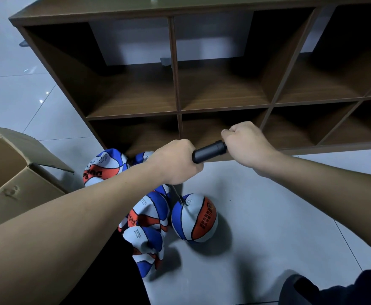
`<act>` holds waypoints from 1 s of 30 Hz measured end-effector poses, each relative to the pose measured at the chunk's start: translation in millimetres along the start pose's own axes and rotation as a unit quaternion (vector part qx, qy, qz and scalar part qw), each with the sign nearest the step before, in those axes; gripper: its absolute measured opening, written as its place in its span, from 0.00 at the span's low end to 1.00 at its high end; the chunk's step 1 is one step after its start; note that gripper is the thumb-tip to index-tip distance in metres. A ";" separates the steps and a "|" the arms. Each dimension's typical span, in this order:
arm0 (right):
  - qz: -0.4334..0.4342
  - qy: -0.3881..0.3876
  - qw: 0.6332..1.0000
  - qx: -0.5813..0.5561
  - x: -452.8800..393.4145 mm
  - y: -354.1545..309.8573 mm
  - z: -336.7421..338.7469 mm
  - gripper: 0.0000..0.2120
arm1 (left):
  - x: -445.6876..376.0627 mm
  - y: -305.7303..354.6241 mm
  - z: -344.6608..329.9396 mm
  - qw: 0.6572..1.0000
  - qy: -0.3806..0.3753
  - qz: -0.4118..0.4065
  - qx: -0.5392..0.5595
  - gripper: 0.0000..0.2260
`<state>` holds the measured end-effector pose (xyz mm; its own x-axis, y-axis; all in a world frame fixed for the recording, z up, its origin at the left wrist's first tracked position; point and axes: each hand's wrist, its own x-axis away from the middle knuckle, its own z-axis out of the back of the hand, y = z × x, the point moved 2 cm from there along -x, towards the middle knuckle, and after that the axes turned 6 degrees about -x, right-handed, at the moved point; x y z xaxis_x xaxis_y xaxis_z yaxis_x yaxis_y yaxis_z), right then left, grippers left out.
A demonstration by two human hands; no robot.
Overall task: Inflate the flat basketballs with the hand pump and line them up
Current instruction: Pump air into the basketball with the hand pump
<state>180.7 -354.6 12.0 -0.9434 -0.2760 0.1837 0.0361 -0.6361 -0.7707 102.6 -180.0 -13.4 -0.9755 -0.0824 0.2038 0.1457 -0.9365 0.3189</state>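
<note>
- Pump (210, 151) held in both fists, head view: left hand (175, 164) wrapped round the barrel's lower end, right hand (247, 144) closed on the handle end, up and to the right.
- Long axis runs low-left to high-right, so the stroke goes along that line between the two hands.
- Hose (177, 194) drops from under the left hand to the round ball (194, 217), straight below that grip on the floor; needle end sits at the ball's top.
- Flat balls (146, 219) piled just left of the round ball, under the left forearm.
- Shelf (175, 62) beyond both hands; cardboard box (15, 172) far left.
- Judged: mid-pumping, ball looks nearly full.
</note>
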 end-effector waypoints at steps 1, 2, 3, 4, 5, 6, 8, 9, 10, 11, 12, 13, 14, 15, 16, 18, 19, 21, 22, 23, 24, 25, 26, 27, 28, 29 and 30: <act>-0.009 0.005 1.000 -0.015 -2.5 1.2 3.0 0.18 | 0.2 -2.7 0.5 1.000 -0.001 0.004 -0.006 0.12; -0.018 0.012 0.999 -0.030 -6.2 3.0 7.4 0.17 | 0.9 -6.6 1.4 1.000 -0.003 0.007 -0.012 0.12; -0.022 0.022 0.999 -0.041 -10.3 4.3 13.4 0.16 | 1.0 -11.8 2.5 1.000 -0.008 0.011 -0.015 0.13; -0.026 0.030 0.998 -0.043 -15.3 6.7 20.6 0.13 | 1.0 -17.5 3.9 1.000 -0.014 0.014 -0.016 0.13; -0.030 0.037 0.998 -0.038 -19.6 8.7 28.5 0.11 | 0.2 -23.3 5.7 0.999 -0.021 0.019 -0.017 0.13; -0.033 0.046 0.998 -0.027 -23.4 10.2 36.6 0.10 | -0.5 -28.3 7.4 0.999 -0.026 0.024 -0.017 0.13; -0.041 0.063 0.996 -0.043 -29.1 14.2 49.9 0.10 | -1.5 -33.7 9.4 0.999 -0.030 0.031 -0.017 0.14; -0.043 0.073 0.995 -0.052 -30.0 15.5 53.9 0.10 | -1.9 -34.0 9.6 0.999 -0.028 0.031 -0.018 0.14; -0.044 0.078 0.994 -0.055 -30.4 16.9 55.1 0.10 | -2.3 -32.9 9.3 0.999 -0.027 0.028 -0.021 0.14; -0.047 0.085 0.994 -0.054 -29.7 17.9 53.6 0.09 | -2.5 -30.6 8.2 0.999 -0.027 0.025 -0.027 0.13; -0.047 0.095 0.993 -0.059 -28.1 18.0 50.0 0.09 | -2.4 -27.9 7.4 0.999 -0.027 0.025 -0.032 0.12; -0.050 0.109 0.990 -0.071 -25.7 17.6 44.8 0.10 | -2.5 -25.1 6.5 0.999 -0.024 0.025 -0.035 0.12; -0.050 0.124 0.987 -0.085 -23.2 16.6 39.4 0.12 | -2.7 -21.9 5.9 0.999 -0.017 0.027 -0.039 0.11; -0.051 0.137 0.984 -0.097 -20.3 15.1 34.0 0.13 | -3.0 -18.4 5.4 0.999 -0.007 0.029 -0.043 0.11; -0.050 0.148 0.982 -0.110 -17.5 12.7 29.0 0.15 | -2.6 -14.4 4.6 0.998 0.003 0.033 -0.046 0.10; -0.039 0.153 0.978 -0.133 -13.5 6.9 20.3 0.16 | -1.7 -6.9 2.6 0.998 0.017 0.039 -0.041 0.10; -0.031 0.152 0.978 -0.137 -11.6 3.8 17.4 0.16 | -1.2 -4.1 1.7 0.998 0.020 0.040 -0.035 0.10; -0.012 0.148 0.981 -0.125 -8.2 -1.4 13.8 0.17 | -0.6 -0.6 0.9 0.999 0.028 0.039 -0.024 0.09; -0.001 0.141 0.984 -0.106 -6.5 -3.2 12.0 0.18 | -0.4 0.5 1.1 0.999 0.030 0.038 -0.019 0.09; 0.006 0.130 0.988 -0.084 -4.2 -4.7 9.3 0.18 | -0.3 1.5 1.0 0.999 0.031 0.036 -0.016 0.08; 0.011 0.125 0.990 -0.070 -2.0 -4.6 5.9 0.19 | 0.1 2.5 1.0 0.999 0.031 0.033 -0.017 0.08; 0.009 0.122 0.990 -0.070 0.5 -3.1 2.0 0.19 | 0.3 3.6 0.9 0.999 0.030 0.031 -0.023 0.08; 0.006 0.121 0.990 -0.077 2.9 -0.6 -1.8 0.19 | 0.7 4.7 1.0 0.999 0.030 0.029 -0.033 0.08; 0.002 0.117 0.990 -0.081 5.5 2.2 -5.8 0.18 | 0.8 5.6 1.4 0.998 0.030 0.026 -0.046 0.07; 0.000 0.108 0.991 -0.081 7.9 5.1 -10.2 0.18 | 1.0 6.2 1.9 0.997 0.032 0.022 -0.060 0.07; 0.000 0.096 0.992 -0.079 10.9 7.3 -14.9 0.18 | 1.0 6.2 2.2 0.997 0.033 0.016 -0.072 0.07; 0.002 0.086 0.993 -0.075 12.4 9.9 -19.6 0.19 | 1.3 5.8 2.3 0.996 0.032 0.010 -0.082 0.07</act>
<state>162.9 -350.2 -5.3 -0.9862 -0.1430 0.0836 0.0025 -0.5172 -0.8559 102.5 -184.7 -9.3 -0.9819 -0.1182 0.1483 0.1416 -0.9771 0.1589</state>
